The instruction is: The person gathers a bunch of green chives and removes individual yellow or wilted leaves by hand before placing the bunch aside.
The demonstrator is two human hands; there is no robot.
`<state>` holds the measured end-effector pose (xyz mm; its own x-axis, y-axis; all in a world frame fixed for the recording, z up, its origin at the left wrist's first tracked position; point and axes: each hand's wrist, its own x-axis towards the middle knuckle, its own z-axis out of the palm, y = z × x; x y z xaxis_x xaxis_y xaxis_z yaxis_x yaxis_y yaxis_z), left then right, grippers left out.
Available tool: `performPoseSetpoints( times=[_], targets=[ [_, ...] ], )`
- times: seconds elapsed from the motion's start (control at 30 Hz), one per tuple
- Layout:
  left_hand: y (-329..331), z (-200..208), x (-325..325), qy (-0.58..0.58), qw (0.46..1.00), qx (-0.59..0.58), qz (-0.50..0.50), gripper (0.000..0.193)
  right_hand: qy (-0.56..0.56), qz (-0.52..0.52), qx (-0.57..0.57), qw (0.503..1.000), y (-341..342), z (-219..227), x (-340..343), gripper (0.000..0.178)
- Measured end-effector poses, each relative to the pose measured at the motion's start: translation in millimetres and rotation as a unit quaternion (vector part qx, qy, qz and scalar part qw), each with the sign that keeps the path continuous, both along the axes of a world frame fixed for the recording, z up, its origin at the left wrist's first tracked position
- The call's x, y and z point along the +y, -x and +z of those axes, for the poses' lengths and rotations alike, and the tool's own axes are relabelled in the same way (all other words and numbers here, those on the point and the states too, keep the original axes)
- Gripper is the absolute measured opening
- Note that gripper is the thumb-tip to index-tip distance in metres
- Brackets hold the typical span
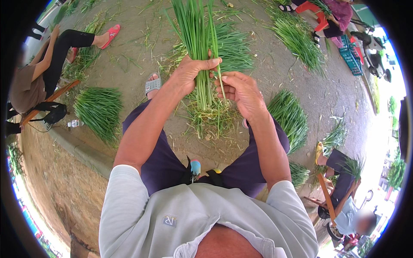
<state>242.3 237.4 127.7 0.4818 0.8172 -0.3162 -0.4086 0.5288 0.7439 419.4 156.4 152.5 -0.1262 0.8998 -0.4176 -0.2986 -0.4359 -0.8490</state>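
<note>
Left hand point(192, 69) grips chive bunch point(198, 30); chive piles point(100, 109) around.

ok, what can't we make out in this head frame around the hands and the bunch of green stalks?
- Head view: the tips of the bunch of long green stalks are cut off by the top edge.
- Part of the stalks is covered by the left hand, which is closed round them.
- The right hand shows its back; its palm is hidden, and whether its fingertips pinch a stalk is unclear.
- The bunch's pale root ends merge with the loose trimmings on the ground below.
</note>
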Motion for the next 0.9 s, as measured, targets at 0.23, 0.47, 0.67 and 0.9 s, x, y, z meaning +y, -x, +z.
performPoseSetpoints(
  times=[0.23,0.47,0.67,0.9],
  targets=[
    [2,3,2,-0.005,1.000,-0.001,0.004,0.037,0.007,-0.007,-0.007,1.000,3,7,0,0.023],
    [3,4,3,-0.012,0.999,-0.033,0.022,0.028,0.005,0.051,-0.022,0.998,-3,11,-5,0.022],
    [15,1,12,-0.007,0.998,-0.043,0.050,0.028,0.023,0.075,-0.079,0.994,-8,15,-7,0.026],
    [20,3,16,0.000,0.996,-0.043,0.079,0.026,-0.006,0.098,-0.096,0.991,0,26,-11,0.026]
  ],
)
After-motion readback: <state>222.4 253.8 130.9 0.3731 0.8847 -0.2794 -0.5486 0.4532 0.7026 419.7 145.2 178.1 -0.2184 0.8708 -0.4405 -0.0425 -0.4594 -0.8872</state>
